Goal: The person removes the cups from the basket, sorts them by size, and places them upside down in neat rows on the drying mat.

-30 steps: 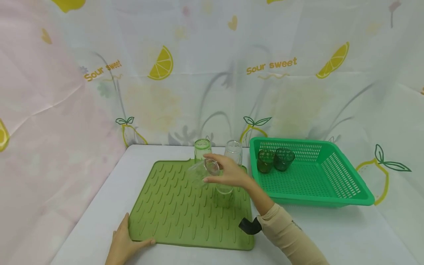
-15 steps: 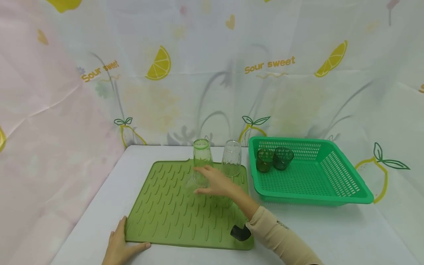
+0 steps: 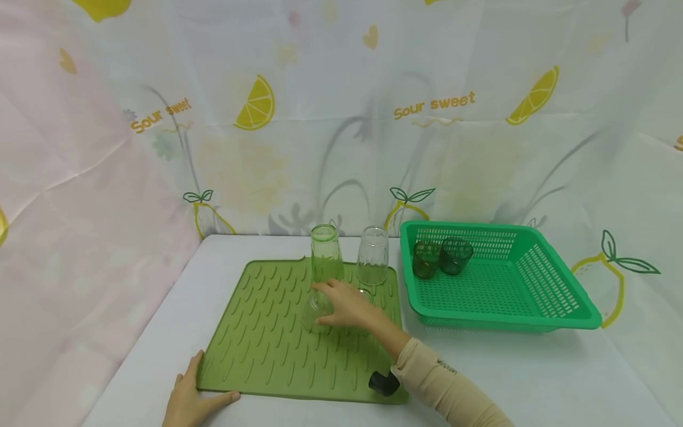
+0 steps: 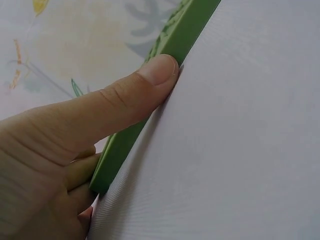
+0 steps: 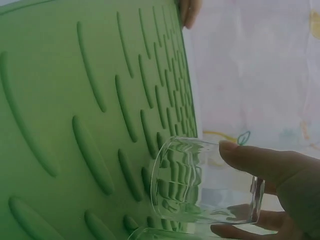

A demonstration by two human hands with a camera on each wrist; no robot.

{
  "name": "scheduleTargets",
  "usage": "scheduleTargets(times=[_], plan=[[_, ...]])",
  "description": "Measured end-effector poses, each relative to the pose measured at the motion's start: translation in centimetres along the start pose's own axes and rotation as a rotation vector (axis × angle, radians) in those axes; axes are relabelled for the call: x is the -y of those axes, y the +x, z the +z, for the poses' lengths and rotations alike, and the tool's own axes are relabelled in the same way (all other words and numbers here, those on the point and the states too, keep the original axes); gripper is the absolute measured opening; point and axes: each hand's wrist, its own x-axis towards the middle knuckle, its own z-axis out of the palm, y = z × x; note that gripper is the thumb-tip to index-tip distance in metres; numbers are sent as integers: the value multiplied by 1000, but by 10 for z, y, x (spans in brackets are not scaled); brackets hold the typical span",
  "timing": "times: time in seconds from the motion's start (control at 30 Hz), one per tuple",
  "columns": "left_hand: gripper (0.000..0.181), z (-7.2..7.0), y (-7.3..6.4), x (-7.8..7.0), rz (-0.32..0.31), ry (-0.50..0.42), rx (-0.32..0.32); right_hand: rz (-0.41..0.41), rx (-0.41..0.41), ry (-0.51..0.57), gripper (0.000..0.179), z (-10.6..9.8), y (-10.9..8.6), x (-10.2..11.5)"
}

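Note:
My right hand (image 3: pixel 347 305) grips a clear drinking glass (image 5: pixel 185 180) by its base end. The glass points mouth down, its rim right at the ridged green drying mat (image 3: pixel 261 341). My left hand (image 3: pixel 188 400) rests at the mat's near left corner, thumb (image 4: pixel 160 70) along the front edge and fingers along the left side. Toward the back of the mat, a tall light-green glass (image 3: pixel 325 255) and a tall clear glass (image 3: pixel 373 255) stand upside down. Another glass (image 3: pixel 366 294) shows just past my right hand, which mostly hides it.
To the right of the mat sits a green plastic basket (image 3: pixel 507 324) with perforated walls. Inside, an amber-brown glass (image 3: pixel 425 261) and a dark grey-green glass (image 3: pixel 456 256) lie at its left side. A lemon-print cloth (image 3: pixel 320 160) hangs behind the white table (image 3: pixel 512 379).
My right hand has lowered the clear glass toward the mat and nearer to me, turning it from tilted to nearly upright, mouth down. My left hand has stayed at the corner.

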Motion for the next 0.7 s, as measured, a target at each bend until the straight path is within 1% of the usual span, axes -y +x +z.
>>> scheduleTargets(times=[0.13,0.33,0.4,0.53,0.7], plan=[[122,-1,-1,1,-4,0,-2,13,-17,-38,72,3,0,1],[121,-1,0,1,-13,-4,6,11,-51,-106,71,7,1,1],[120,0,0,3,-5,0,1,10,-53,-132,71,8,1,1],[120,0,0,2,-5,-2,5,-3,-55,-136,71,8,1,1],[121,0,1,1,-14,-3,13,-25,-72,-111,68,8,0,0]])
